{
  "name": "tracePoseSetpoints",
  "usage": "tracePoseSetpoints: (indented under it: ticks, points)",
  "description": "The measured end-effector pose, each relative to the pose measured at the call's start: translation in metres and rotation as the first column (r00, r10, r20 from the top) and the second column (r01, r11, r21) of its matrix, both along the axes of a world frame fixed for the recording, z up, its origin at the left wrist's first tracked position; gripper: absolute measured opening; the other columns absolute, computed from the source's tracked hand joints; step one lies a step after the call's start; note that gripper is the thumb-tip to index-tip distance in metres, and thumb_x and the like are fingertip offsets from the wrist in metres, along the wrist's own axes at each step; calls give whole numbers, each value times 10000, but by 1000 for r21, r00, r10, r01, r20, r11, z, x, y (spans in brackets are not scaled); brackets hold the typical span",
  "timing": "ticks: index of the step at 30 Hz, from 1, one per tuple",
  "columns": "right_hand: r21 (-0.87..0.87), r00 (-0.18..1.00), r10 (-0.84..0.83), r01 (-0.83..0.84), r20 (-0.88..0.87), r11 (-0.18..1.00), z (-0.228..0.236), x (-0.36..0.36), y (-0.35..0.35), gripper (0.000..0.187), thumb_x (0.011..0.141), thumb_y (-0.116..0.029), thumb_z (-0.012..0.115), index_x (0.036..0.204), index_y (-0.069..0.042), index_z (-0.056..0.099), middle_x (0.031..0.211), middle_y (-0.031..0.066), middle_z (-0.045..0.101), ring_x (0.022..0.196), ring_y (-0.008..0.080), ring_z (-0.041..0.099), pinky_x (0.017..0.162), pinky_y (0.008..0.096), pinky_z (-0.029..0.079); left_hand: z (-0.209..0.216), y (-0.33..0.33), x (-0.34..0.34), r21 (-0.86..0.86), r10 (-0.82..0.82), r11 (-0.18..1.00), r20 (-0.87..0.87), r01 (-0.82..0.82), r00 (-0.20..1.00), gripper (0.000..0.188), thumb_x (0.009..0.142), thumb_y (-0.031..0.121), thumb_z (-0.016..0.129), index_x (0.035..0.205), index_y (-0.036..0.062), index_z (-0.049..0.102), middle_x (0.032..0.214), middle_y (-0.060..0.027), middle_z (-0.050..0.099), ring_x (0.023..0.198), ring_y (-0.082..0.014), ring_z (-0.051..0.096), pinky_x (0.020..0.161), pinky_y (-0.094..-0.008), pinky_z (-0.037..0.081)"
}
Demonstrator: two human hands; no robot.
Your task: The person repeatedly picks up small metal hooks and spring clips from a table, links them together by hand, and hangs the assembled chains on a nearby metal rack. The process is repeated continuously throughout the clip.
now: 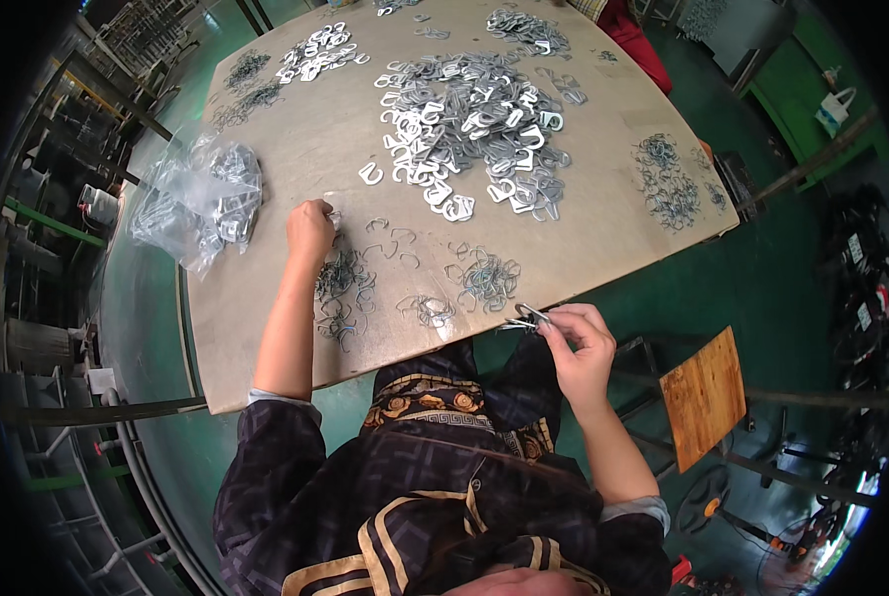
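My left hand (310, 230) is closed, its fingertips down at the tabletop beside a heap of thin bent wire hooks (337, 278). What those fingers pinch, if anything, is hidden. At the near table edge my right hand (582, 350) pinches a few slim metal clips (528, 316) between thumb and fingers; their exact shape is too small to make out. Close by lie another small heap of wire hooks (488, 279) and a few scattered ones (430, 310). Farther off, a large pile of flat grey metal loops (474, 119) covers the middle of the table.
A clear plastic bag (201, 194) of metal parts sits at the table's left edge. More wire hooks (669, 184) lie at the right, and pale loops (320, 52) at the far left. A wooden stool seat (704, 397) stands right of me. Someone's red trouser leg (635, 42) shows beyond the table.
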State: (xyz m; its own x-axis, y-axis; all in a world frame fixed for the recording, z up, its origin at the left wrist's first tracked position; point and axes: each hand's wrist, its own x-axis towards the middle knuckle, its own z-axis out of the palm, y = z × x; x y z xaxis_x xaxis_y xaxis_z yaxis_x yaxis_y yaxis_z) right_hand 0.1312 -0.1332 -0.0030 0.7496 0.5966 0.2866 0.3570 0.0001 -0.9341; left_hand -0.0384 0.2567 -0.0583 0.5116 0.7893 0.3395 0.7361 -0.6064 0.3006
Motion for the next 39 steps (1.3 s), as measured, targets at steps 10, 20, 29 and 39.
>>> tracePoseSetpoints:
  ticks: [10,20,29,39]
  points:
    - [9,999,36,-35,-18,999,2,-5,1,108,781,71,702,883,71,666,914,101,628,734,156,669,657,253,557,25,-50,7,-656,-31,676,429,335,903,122,784,47,728,891,-10,742,774,-90,724,671,-117,646,640,-293,523]
    - [6,999,42,-42,-6,999,7,-13,1,115,775,69,706,885,65,676,919,95,629,734,142,669,659,246,556,40,-68,16,-623,-120,730,289,282,950,91,807,50,716,865,-15,740,717,-69,706,628,-95,623,600,-262,505]
    - [14,998,-2,1,62,1000,17,-27,-6,134,769,93,704,899,77,677,949,102,625,752,140,667,655,234,551,99,-196,46,-563,-283,-29,797,826,534,74,796,65,753,842,28,708,1036,-50,609,931,-132,578,831,-271,445]
    - [6,971,-162,164,174,986,38,-46,-27,105,758,58,708,859,53,677,891,92,639,704,154,672,635,254,552,96,-239,68,-552,-302,-13,797,834,523,90,773,111,778,816,56,722,1070,-47,587,896,-127,548,724,-259,410]
